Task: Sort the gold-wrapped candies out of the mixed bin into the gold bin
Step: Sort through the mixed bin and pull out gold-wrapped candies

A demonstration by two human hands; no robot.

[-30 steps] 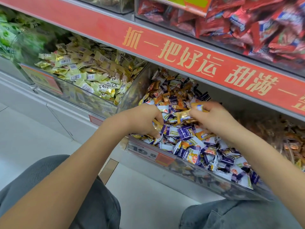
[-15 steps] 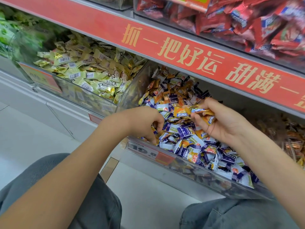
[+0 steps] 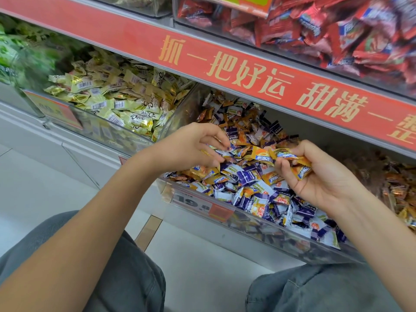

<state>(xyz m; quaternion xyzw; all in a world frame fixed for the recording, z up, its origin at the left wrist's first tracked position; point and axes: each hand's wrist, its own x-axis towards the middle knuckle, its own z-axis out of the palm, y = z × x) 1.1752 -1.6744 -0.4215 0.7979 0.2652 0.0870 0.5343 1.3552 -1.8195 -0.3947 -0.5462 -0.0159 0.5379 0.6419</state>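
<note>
The mixed bin (image 3: 281, 235) is a clear box heaped with purple, white and orange-gold candies. To its left stands the gold bin (image 3: 99, 131), filled with pale gold wrapped candies (image 3: 135, 109). My right hand (image 3: 324, 183) hovers palm-up over the mixed bin and grips several orange-gold candies (image 3: 292, 162). My left hand (image 3: 191, 145) hangs just above the bin's left end with its fingers curled. A sliver of gold wrapper (image 3: 204, 152) shows under those fingers.
A red banner (image 3: 247, 70) fronts the shelf above, under a bin of red packets (image 3: 326, 30). Green candies (image 3: 13, 50) lie far left, brown-orange ones (image 3: 396, 183) far right. A price tag (image 3: 198, 204) sits on the mixed bin's front. My knees (image 3: 126, 278) are below.
My left hand has lifted out of the pile, fingers still curled. My right hand has turned palm-up and drawn back to the right with candies in its grip.
</note>
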